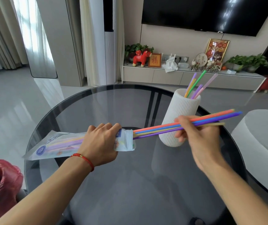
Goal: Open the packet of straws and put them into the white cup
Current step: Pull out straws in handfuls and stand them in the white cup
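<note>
Already perhaps six straws [194, 86] in white cup [181, 117]; hands clutching packet [62, 146], bundle [159, 128].

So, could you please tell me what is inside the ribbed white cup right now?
Several coloured straws, purple, yellow, green and lilac, stand leaning in the ribbed white cup. Their lower parts and the cup's bottom are hidden by its wall.

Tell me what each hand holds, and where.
Left hand grips the straw packet near its open end. Right hand pinches a bundle of straws partway along, their ends in the packet.
</note>
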`<control>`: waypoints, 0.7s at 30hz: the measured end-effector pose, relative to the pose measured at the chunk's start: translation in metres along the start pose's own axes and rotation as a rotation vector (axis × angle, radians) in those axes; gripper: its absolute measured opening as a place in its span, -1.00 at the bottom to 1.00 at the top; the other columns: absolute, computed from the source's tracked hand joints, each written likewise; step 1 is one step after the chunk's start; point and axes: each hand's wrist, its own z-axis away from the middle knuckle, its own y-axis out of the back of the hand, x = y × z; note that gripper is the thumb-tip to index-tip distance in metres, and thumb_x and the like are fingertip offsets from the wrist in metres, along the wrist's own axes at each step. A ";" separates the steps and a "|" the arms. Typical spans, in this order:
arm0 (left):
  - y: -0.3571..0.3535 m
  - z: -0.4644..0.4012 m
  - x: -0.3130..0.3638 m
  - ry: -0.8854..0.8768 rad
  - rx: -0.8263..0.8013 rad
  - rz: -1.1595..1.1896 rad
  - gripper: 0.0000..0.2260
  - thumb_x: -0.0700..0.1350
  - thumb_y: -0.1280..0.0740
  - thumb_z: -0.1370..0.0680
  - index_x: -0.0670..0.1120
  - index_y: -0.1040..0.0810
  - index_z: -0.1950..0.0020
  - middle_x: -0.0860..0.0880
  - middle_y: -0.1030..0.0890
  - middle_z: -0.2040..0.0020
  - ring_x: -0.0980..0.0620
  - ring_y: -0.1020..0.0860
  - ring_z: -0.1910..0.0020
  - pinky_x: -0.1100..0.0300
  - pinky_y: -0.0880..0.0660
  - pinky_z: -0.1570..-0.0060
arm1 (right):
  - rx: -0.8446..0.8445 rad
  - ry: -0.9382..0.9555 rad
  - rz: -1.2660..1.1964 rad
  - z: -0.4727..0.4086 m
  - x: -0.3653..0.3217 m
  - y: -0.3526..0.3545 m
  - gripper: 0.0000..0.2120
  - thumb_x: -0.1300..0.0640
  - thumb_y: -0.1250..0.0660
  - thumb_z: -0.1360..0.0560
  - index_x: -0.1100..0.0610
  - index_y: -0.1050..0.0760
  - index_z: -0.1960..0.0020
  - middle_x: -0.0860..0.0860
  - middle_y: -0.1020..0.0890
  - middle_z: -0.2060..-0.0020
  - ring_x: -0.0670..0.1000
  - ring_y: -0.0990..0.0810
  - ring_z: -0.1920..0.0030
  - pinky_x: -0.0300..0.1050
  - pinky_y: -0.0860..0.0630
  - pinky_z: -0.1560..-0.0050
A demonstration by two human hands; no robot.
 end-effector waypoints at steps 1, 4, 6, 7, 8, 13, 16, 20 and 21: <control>-0.002 0.001 -0.001 0.002 -0.017 -0.010 -0.66 -0.01 -0.35 -0.32 0.08 -0.44 -0.08 0.06 -0.53 0.14 -0.08 -0.55 0.13 0.07 -0.35 0.16 | -0.002 0.027 0.041 -0.001 -0.005 0.013 -0.83 0.07 -0.47 -0.53 0.14 -0.73 0.16 0.11 -0.68 0.44 0.01 -0.59 0.48 -0.20 -0.56 0.41; -0.006 0.001 -0.001 -0.011 -0.039 -0.026 -0.66 -0.05 -0.33 -0.32 0.05 -0.44 -0.09 0.04 -0.52 0.15 -0.09 -0.54 0.12 0.07 -0.30 0.16 | -0.057 0.084 0.260 -0.002 -0.021 0.040 -0.83 0.05 -0.48 -0.58 0.11 -0.71 0.12 0.12 -0.71 0.37 0.04 -0.63 0.46 -0.18 -0.61 0.37; -0.007 0.001 0.002 -0.022 -0.038 -0.030 -0.66 -0.06 -0.32 -0.31 0.05 -0.43 -0.07 0.04 -0.51 0.15 -0.09 -0.54 0.12 0.08 -0.28 0.16 | -0.104 0.113 0.407 0.000 -0.035 0.045 -0.79 -0.05 -0.44 -0.55 0.08 -0.72 0.09 0.08 -0.73 0.35 0.01 -0.67 0.44 -0.19 -0.65 0.34; -0.008 0.001 0.003 -0.027 -0.036 -0.029 -0.66 -0.06 -0.32 -0.31 0.05 -0.43 -0.07 0.05 -0.50 0.16 -0.09 -0.54 0.12 0.08 -0.27 0.17 | -0.120 0.133 0.479 0.001 -0.042 0.045 -0.75 -0.10 -0.43 -0.52 0.08 -0.71 0.07 0.04 -0.73 0.35 0.01 -0.68 0.43 -0.21 -0.65 0.34; -0.008 0.001 0.005 -0.034 -0.034 -0.027 -0.66 -0.05 -0.32 -0.30 0.06 -0.43 -0.06 0.05 -0.49 0.16 -0.08 -0.54 0.12 0.08 -0.27 0.17 | -0.133 0.156 0.544 0.002 -0.051 0.044 -0.72 -0.14 -0.41 -0.49 0.07 -0.71 0.06 0.00 -0.74 0.36 0.00 -0.69 0.42 -0.24 -0.65 0.34; -0.008 0.000 0.015 -0.075 -0.026 -0.015 -0.64 -0.03 -0.33 -0.30 0.06 -0.44 -0.09 0.06 -0.49 0.16 -0.07 -0.53 0.13 0.08 -0.28 0.17 | -0.270 0.111 0.861 -0.002 -0.069 0.026 -0.72 -0.12 -0.41 -0.53 0.03 -0.67 0.24 -0.10 -0.69 0.46 -0.13 -0.67 0.47 -0.26 -0.60 0.38; -0.008 -0.001 0.021 -0.096 -0.035 -0.004 -0.63 -0.02 -0.34 -0.31 0.06 -0.43 -0.10 0.06 -0.50 0.14 -0.07 -0.52 0.13 0.08 -0.27 0.16 | -0.357 0.014 0.962 -0.001 -0.051 0.004 -0.63 -0.03 -0.40 -0.58 0.23 -0.65 0.25 0.03 -0.69 0.42 -0.16 -0.63 0.48 -0.12 -0.65 0.31; -0.007 0.000 0.027 -0.104 -0.049 0.003 -0.63 0.00 -0.33 -0.32 0.08 -0.39 -0.11 0.06 -0.52 0.11 -0.07 -0.52 0.10 0.08 -0.27 0.14 | -0.354 -0.015 0.912 0.001 -0.035 -0.002 -0.65 0.01 -0.40 -0.61 0.26 -0.63 0.20 0.07 -0.69 0.38 -0.09 -0.67 0.41 -0.19 -0.66 0.30; -0.007 0.000 0.027 -0.106 -0.048 0.005 -0.63 0.01 -0.33 -0.32 0.08 -0.39 -0.11 0.06 -0.52 0.10 -0.07 -0.52 0.10 0.08 -0.28 0.13 | -0.319 0.010 0.886 0.000 -0.033 0.002 -0.67 0.02 -0.40 -0.61 0.22 -0.64 0.23 0.05 -0.69 0.42 -0.10 -0.68 0.42 -0.23 -0.64 0.33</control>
